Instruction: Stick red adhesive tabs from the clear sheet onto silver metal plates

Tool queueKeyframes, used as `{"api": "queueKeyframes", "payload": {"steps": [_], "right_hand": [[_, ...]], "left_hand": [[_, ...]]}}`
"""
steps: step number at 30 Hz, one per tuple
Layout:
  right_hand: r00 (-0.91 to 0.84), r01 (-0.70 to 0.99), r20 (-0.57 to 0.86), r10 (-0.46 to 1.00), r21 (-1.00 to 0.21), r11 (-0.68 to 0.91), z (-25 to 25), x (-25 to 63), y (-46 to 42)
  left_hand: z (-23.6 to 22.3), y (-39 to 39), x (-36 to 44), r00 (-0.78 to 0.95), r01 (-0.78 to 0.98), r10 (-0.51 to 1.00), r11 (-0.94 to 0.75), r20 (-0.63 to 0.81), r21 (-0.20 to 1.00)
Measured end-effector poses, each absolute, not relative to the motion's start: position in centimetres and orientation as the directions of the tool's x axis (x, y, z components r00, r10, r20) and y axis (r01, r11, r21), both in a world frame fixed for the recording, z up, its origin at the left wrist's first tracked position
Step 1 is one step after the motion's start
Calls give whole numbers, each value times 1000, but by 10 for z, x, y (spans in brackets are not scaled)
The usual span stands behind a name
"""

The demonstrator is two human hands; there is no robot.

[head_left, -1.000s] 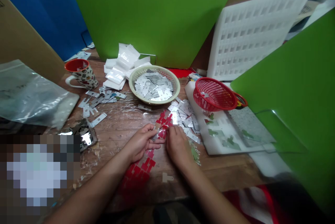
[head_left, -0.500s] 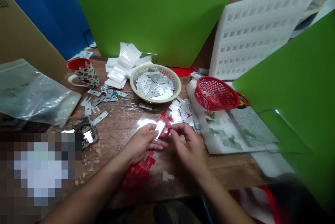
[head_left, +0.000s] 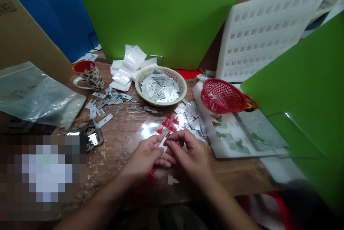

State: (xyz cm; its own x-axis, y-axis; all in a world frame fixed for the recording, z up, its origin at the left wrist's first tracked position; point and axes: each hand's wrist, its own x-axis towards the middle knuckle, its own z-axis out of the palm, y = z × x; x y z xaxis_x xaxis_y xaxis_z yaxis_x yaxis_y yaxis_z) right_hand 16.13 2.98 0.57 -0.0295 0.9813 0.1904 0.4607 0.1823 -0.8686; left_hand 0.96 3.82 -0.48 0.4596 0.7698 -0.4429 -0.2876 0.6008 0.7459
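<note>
My left hand (head_left: 152, 151) pinches a small flat metal plate (head_left: 163, 145) between thumb and fingers, palm turned up. My right hand (head_left: 189, 151) meets it from the right, its thumb and forefinger pinching a small red sticker (head_left: 165, 143) at the plate's face. Part of the sticker is hidden by my fingertips. Beneath and beyond my hands lies a clear sheet of red stickers (head_left: 169, 122). Right behind it spreads a pile of loose metal plates (head_left: 190, 115). A pale T-shaped piece (head_left: 172, 180) lies on the table in front of my hands.
A cream basket (head_left: 184, 94) full of metal plates stands at the back. To its right a red basket (head_left: 223, 95) sits on a white foam slab (head_left: 212, 140). A patterned mug (head_left: 92, 77) and scattered plates (head_left: 104, 120) are on the left. Green panels (head_left: 161, 11) stand behind.
My right hand has come left to the plate, bringing a red sticker against it. My left hand has shifted slightly down, and the plate is more upright. The view has moved a little.
</note>
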Motion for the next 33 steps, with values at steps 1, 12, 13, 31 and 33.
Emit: {"api": "queueKeyframes", "payload": {"steps": [1, 12, 13, 31, 33], "right_hand": [[-30, 462, 191, 981, -868, 183, 6, 161, 30], [-44, 476, 207, 977, -856, 202, 8, 160, 29], [-47, 483, 211, 976, -851, 207, 8, 160, 29], [-108, 617, 398, 911, -692, 376, 8, 153, 22], [-96, 672, 469, 878, -620, 405, 8, 152, 22]], "left_hand": [[-4, 38, 10, 459, -287, 770, 601, -444, 746], [0, 39, 11, 429, -303, 777, 604, -461, 737], [0, 39, 11, 429, -306, 777, 604, -460, 736], [1, 35, 17, 341, -358, 836, 538, -429, 763], [2, 33, 19, 320, -362, 849, 519, -420, 774]]}}
